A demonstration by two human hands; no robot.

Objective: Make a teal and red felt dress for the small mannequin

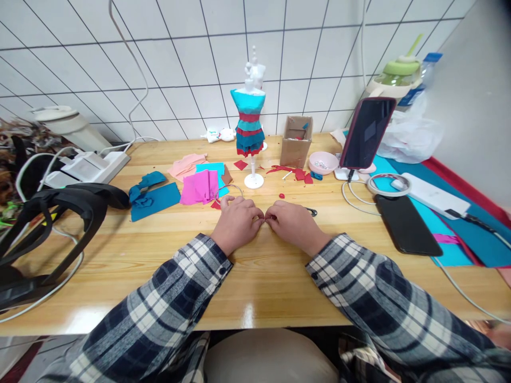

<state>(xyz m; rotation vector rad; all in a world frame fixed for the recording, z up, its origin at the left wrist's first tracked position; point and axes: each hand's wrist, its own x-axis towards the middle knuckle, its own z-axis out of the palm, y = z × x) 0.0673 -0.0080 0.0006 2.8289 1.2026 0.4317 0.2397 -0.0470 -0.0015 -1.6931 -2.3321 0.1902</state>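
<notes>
My left hand [238, 223] and my right hand [294, 226] meet above the table, thumbs and fingers pinched tip to tip. Whatever they pinch is too small and too hidden to name. Behind them a small white dress-form mannequin [255, 181] stands on a round base, wearing a layered dress [250, 125] in turquoise, red and teal. A small red scrap [281, 196] lies just beyond my right hand. A black looped end of some tool [312, 211] shows from behind that hand. Magenta cloth [199, 186] lies beyond my left hand.
Teal cloth [159, 201] and a black headset frame [80, 213] lie left, near a power strip [91, 170]. A cardboard box [296, 143], pink bowl [323, 162] and red scraps [299, 174] stand behind. On the right are a propped phone [368, 133], black phone [407, 223] and tape roll [388, 185].
</notes>
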